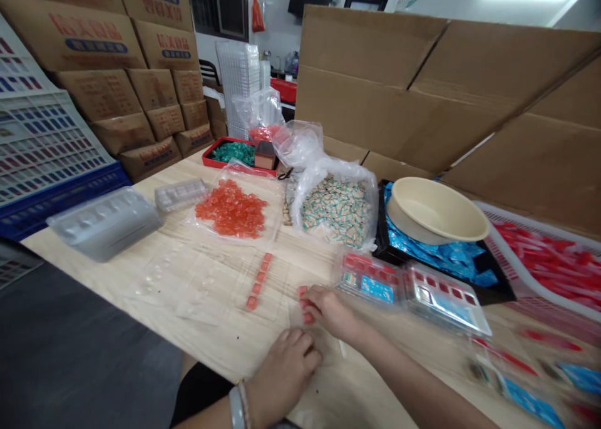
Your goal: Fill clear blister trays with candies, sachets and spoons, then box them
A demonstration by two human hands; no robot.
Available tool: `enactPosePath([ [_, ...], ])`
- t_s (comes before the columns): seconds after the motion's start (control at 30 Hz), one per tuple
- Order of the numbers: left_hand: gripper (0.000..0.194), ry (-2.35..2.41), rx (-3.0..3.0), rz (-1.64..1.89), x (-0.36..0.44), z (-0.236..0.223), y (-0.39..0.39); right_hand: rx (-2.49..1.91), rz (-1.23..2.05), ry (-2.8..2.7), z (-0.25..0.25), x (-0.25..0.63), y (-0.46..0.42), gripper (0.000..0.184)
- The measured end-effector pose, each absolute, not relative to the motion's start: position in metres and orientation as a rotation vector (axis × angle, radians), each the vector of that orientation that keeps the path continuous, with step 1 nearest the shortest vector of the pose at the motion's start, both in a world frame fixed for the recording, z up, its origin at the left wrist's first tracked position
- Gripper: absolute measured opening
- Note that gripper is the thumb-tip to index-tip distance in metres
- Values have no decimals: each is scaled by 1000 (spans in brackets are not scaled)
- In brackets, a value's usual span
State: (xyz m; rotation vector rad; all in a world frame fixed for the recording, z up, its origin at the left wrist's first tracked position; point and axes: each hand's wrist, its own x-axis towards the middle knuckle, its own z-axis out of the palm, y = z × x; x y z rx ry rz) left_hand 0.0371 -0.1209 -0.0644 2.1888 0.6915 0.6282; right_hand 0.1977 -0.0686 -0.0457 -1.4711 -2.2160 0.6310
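My right hand (331,311) rests on a clear plastic tray (263,285) on the wooden table, its fingertips closed on small orange candies (304,304) at the tray's right column. My left hand (284,372) lies just in front of it near the table's front edge, fingers curled under, with nothing I can make out in them. A row of orange candies (260,281) fills another column of the tray. A loose pile of orange candies (232,208) lies on a plastic sheet behind.
A bag of striped candies (335,208), a beige bowl (434,208) on blue packets, filled closed trays (413,288), a basket of red sticks (554,263), a red tray of green candies (232,153), stacked empty trays (106,219), cardboard boxes (154,91) and a blue crate (42,147).
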Motion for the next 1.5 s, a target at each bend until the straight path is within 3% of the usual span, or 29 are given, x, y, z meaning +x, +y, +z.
enactPosePath([
  [0.2,28,687,2234,497,4,-39,-98,-1591,698,-2007,-42,194,-64,30],
  [0.3,25,784,2165,663,-28,-16,-51,-1656,485,-2008,-11,197,-39,24],
  [0.43,23,1303,2164,926,-57,1,50,-1466,350,-2191,24,166,34,19],
  [0.67,14,1488,2246,773,-43,-21,154,-1686,278,-2155,-28,93,151,28],
  [0.93,9,1387,2177,895,-62,-29,142,-1684,273,-1992,-39,100,139,25],
  [1.1,14,1099,1680,1223,-51,-21,113,-1146,793,-1768,-21,98,107,23],
  [1.2,15,1039,1431,1225,-40,-18,100,-1108,906,-1685,-15,100,96,12],
  [1.5,21,764,901,1154,-21,-2,78,-1291,455,-1946,4,110,74,17],
])
